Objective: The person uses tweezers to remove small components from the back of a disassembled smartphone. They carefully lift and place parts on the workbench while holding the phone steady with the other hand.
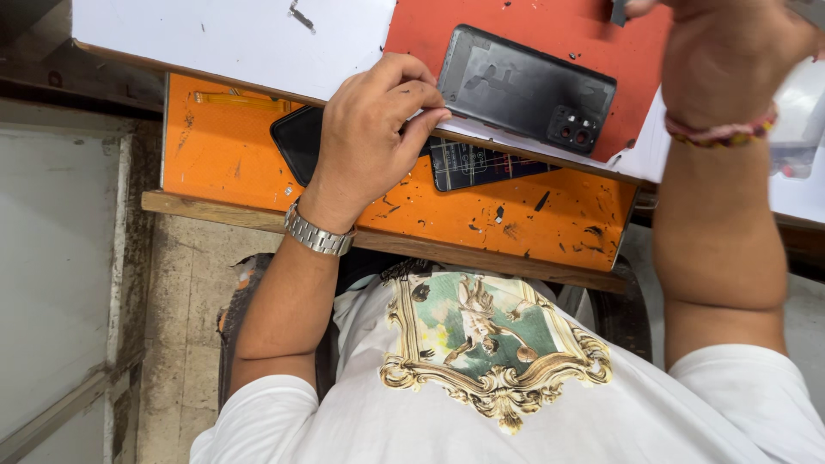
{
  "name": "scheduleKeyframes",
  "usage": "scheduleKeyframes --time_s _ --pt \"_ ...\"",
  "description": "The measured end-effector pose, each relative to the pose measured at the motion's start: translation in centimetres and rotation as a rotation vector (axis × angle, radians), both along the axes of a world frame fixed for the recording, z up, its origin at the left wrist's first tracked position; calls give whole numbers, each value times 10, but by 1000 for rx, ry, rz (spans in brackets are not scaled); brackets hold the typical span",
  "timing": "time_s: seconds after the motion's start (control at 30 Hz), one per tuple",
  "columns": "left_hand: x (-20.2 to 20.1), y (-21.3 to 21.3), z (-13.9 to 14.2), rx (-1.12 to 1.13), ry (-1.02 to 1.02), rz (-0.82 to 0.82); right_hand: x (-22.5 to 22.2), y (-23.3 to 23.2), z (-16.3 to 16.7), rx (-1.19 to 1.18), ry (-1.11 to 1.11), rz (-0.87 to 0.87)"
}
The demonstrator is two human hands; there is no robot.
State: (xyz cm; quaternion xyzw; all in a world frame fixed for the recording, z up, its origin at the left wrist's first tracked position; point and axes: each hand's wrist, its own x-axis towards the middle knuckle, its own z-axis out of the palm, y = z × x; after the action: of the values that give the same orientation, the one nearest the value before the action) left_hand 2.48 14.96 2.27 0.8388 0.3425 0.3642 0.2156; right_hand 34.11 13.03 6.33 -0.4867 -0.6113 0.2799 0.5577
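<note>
A dark grey phone (524, 86) lies back side up on a red work mat (550, 26), its camera cluster towards the right. My left hand (369, 129), with a metal watch on the wrist, pinches the phone's left edge between thumb and fingers. My right hand (730, 51), with a beaded band on the wrist, is raised at the top right, its back to the camera. A small dark object (619, 10) shows by its fingertips at the frame's edge. Whether the hand grips it is hidden.
Below the white tabletop (232, 34), an orange pull-out shelf (215, 163) holds a black phone (296, 137), a dark screen panel (481, 163) and a yellow strip (241, 99). A clear plastic item (799, 129) sits at the right. My white printed shirt fills the bottom.
</note>
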Motion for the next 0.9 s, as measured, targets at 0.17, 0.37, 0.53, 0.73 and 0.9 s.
scheduleKeyframes --time_s 0.17,0.37,0.53,0.73,0.9 --pt "-4 2 -4 26 -57 -33 12 -36 1 -48 -52 18" --pt "-3 2 -9 -30 -83 -6 1 -67 8 16 -623 84" --pt "-3 2 -15 2 -183 -8 -14 -80 -7 47 -713 115" --pt "-10 -1 -21 -267 -361 -49 -8 -81 -18 83 -765 125" --pt "-2 -2 -18 -174 -243 5 -16 -73 -7 75 -778 97"
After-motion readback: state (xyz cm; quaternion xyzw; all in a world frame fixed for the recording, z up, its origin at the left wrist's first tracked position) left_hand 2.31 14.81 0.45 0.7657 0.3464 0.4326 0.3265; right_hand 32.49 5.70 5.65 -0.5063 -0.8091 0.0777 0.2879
